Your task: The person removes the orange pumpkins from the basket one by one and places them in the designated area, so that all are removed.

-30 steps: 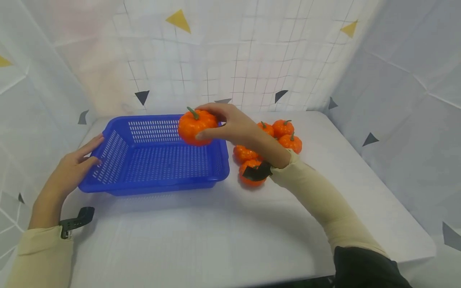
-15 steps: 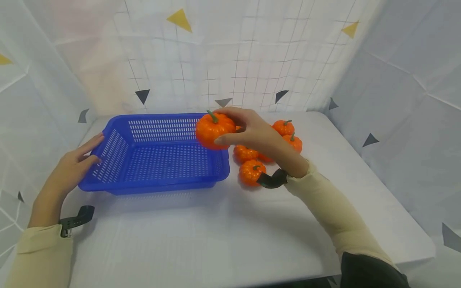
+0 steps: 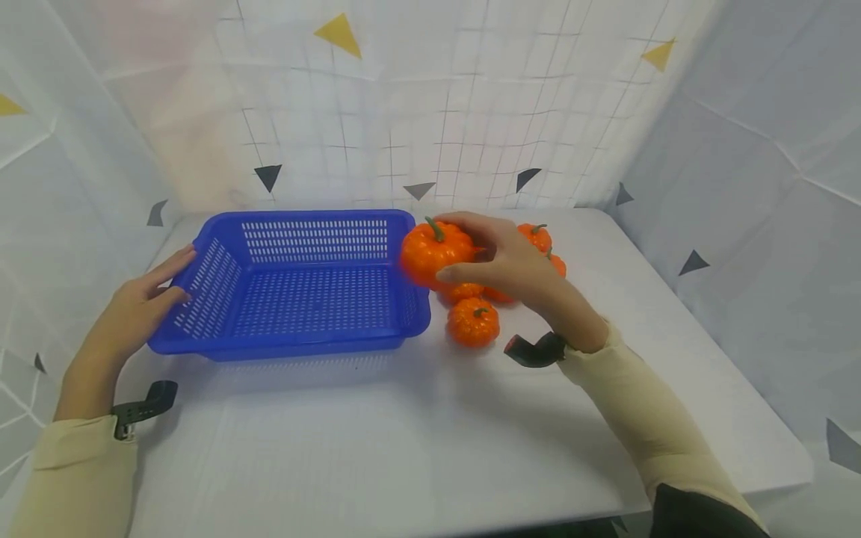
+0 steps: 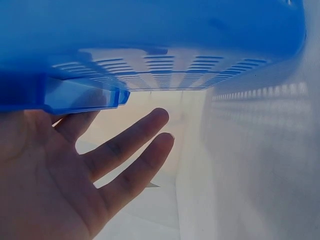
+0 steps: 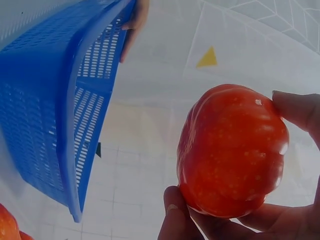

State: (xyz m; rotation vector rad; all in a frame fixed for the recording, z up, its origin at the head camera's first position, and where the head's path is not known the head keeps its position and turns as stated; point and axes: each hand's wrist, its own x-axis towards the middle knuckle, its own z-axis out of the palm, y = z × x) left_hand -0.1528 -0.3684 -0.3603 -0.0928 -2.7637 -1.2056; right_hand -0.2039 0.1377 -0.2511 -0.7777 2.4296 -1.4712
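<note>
My right hand [image 3: 501,258] holds an orange toy pumpkin [image 3: 436,254] with a green stem, above the right end of a blue mesh basket [image 3: 316,345]. In the right wrist view, the fingers and thumb press on the sides of this pumpkin [image 5: 232,150], and its underside faces the camera. At the basket's left end my left hand [image 3: 131,310] grips the rim, its thumb over the edge. From the left wrist view, two fingers [image 4: 127,175] of that hand stretch out straight below the rim; the thumb is hidden there.
Several more orange pumpkins lie right of the basket, the nearest pumpkin [image 3: 474,323] in front and others partly behind my right hand and forearm. The white table [image 3: 377,448] meets pale cloth walls [image 3: 350,97] at the back and sides.
My right hand has carried the pumpkin to the right and slightly nearer, from over the basket's inside to its right rim. My left hand and the basket stay where they were.
</note>
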